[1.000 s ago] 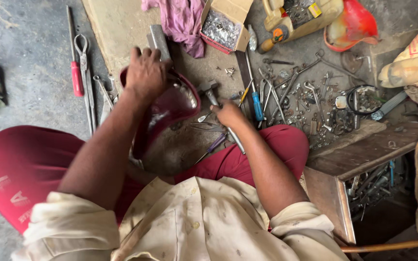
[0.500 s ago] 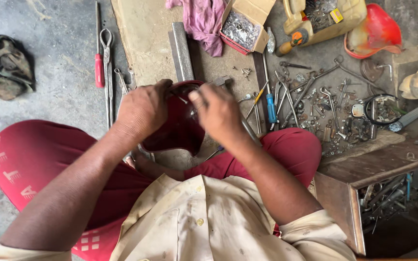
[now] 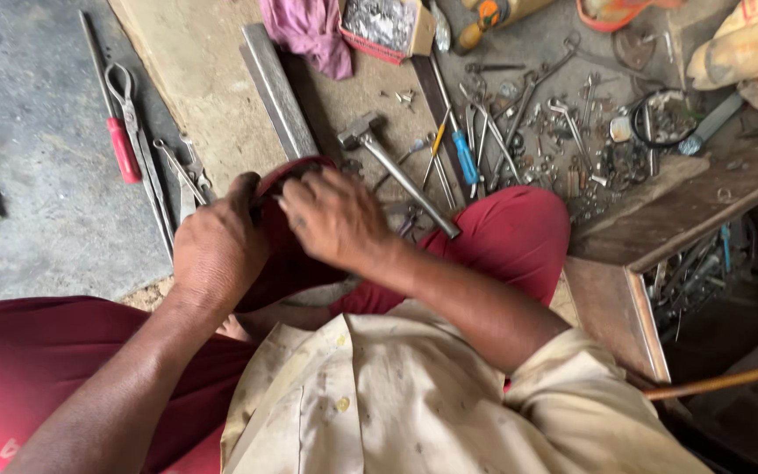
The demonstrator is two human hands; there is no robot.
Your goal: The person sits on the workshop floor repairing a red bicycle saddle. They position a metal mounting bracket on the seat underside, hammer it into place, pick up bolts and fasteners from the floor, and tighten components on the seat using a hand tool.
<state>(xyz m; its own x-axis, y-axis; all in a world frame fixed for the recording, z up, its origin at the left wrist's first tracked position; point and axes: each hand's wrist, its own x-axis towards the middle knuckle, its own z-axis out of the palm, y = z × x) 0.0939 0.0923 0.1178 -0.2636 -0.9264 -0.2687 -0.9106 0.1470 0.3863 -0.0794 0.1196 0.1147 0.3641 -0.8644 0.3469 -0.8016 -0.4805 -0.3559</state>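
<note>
A dark red curved metal part [image 3: 296, 259] rests between my knees on the ground. My left hand [image 3: 217, 250] grips its left rim. My right hand [image 3: 335, 219] lies over its top edge, fingers curled at the rim beside the left thumb; what is under those fingers is hidden. A steel hammer [image 3: 401, 171] lies on the ground just beyond my right hand, its handle reaching to my right knee [image 3: 515, 233].
A flat metal bar [image 3: 278, 92], a red-handled screwdriver [image 3: 116, 132], shears [image 3: 146, 158] and pliers [image 3: 188, 175] lie to the left. A blue-handled screwdriver [image 3: 462, 154], several wrenches and loose nuts [image 3: 563, 132] spread at right. Behind are a pink rag [image 3: 309, 31], a box of screws [image 3: 383, 22] and an open wooden drawer [image 3: 651, 298].
My right hand has left the tools on the right and come over to the red part, meeting my left hand at its rim. The view has shifted closer.
</note>
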